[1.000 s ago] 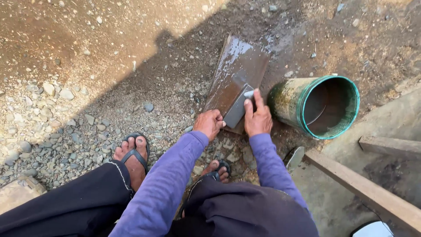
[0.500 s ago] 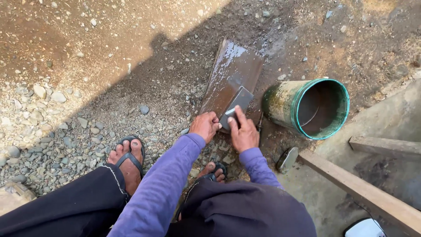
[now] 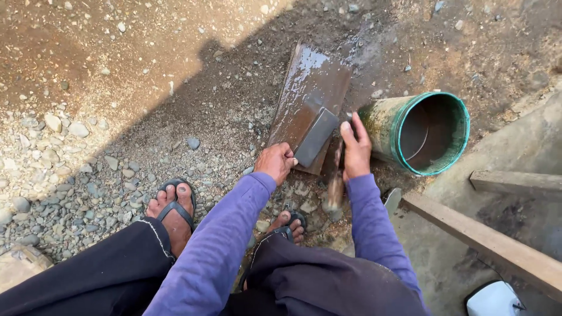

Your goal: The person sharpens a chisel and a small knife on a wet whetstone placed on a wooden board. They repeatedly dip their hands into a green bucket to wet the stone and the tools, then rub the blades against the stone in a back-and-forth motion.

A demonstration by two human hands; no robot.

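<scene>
So you're crouched on gravelly dirt with a flat, wet, brownish slab point(image 3: 310, 96) lying on the ground right in front of you, slick and shiny where the water sits on it. A dark grey rectangular blade point(image 3: 316, 137) lies flat on the near end of that slab, angled a bit. Your left hand point(image 3: 276, 162) is curled closed at the blade's near corner, gripping it as far as I can tell. Your right hand point(image 3: 355, 149) is laid flat with fingers stretched out, fingertips near the blade's far edge; can't tell if it's actually touching. Below the blade there's a worn wooden handle point(image 3: 333, 178) running back toward you between your hands. Just right of your right hand sits a round bucket point(image 3: 404, 131) tipped on its side, green rim, grimy wall. Rough wooden beam point(image 3: 492, 243) off to the right, loose grey pebbles point(image 3: 76, 199) on the left.
</scene>
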